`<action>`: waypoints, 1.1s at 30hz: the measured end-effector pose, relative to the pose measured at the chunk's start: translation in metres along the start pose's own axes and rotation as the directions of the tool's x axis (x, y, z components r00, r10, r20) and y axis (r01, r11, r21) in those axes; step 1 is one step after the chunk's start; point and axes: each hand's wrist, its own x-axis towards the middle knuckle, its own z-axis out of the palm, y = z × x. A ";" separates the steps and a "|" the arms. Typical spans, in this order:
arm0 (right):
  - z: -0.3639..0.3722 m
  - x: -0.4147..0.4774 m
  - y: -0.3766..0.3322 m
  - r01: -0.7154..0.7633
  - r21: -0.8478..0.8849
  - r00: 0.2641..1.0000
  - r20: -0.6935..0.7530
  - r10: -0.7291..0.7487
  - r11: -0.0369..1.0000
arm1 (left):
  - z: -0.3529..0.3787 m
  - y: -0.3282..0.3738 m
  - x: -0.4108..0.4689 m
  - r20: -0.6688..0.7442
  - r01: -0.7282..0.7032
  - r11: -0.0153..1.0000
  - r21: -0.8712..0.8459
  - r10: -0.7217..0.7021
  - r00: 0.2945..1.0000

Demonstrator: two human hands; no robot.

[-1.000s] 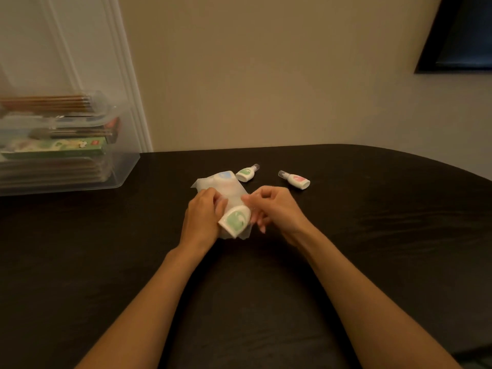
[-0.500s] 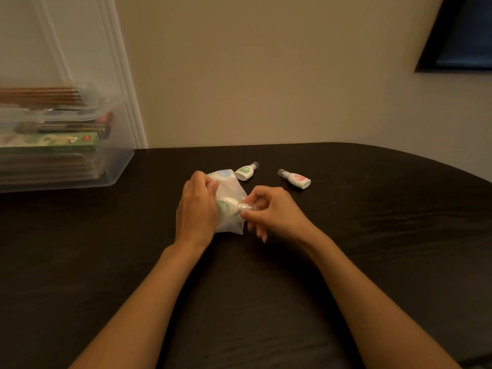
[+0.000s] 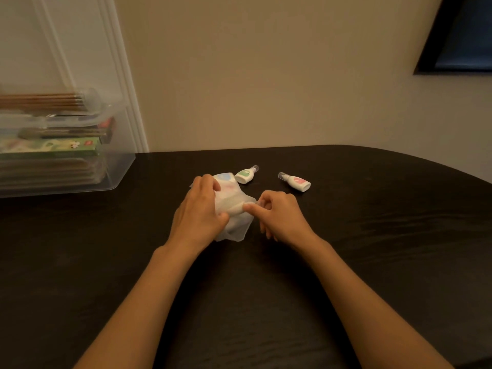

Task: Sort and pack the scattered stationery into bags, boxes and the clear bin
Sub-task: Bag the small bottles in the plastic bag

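**Bag [image 3: 235, 227] gripped from both sides, mid-table**

Dark table [image 3: 372, 235] fills the view, with a pale wall behind it. Far left on it sits the clear bin [image 3: 119, 169], already stacked with flat boxes and long thin brown sticks on top. At the centre is the frosted bag, bulging, with a blue label showing through its far end. The left hand [image 3: 199, 211] is clamped over the bag's left side, fingers curled across the top. The right hand [image 3: 282, 217] pinches the bag's right edge between thumb and forefinger, other fingers tucked under. Loose just beyond lies a small green-labelled bottle [image 3: 246, 175], right beside the bag. A pink-labelled bottle [image 3: 296, 181] lies further right, apart from both.
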 end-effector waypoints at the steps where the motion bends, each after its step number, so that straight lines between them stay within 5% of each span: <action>1: 0.001 0.000 0.000 0.016 -0.030 1.000 -0.014 -0.016 0.999 | -0.001 0.002 0.001 0.036 0.057 0.998 0.023 -0.058 0.998; 5: 0.002 -0.002 -0.002 0.107 -0.093 0.992 -0.051 -0.112 0.990 | 0.000 0.005 0.002 0.073 0.188 0.976 0.107 -0.197 0.978; 10: 0.007 -0.008 -0.004 0.187 -0.084 0.981 0.078 -0.180 0.979 | -0.004 0.002 0.006 0.067 0.249 0.968 0.003 -0.249 0.966; 18: 0.010 -0.006 -0.006 0.236 -0.166 0.972 0.044 -0.232 0.957 | -0.007 -0.002 0.008 -0.244 0.083 0.989 -0.122 -0.112 0.963; 23: 0.019 -0.004 -0.003 0.243 -0.208 0.970 0.074 -0.232 0.947 | -0.006 -0.007 0.010 -0.214 0.074 0.978 -0.194 -0.116 0.970; 28: 0.031 -0.002 -0.007 0.233 -0.342 0.948 -0.128 -0.291 0.910 | 0.001 -0.002 0.008 -0.051 -0.104 0.976 -0.190 0.096 0.994; 33: 0.037 0.005 -0.009 0.180 -0.337 0.950 -0.185 -0.252 0.924 | 0.003 -0.006 0.009 -0.030 -0.085 0.961 -0.265 0.079 0.996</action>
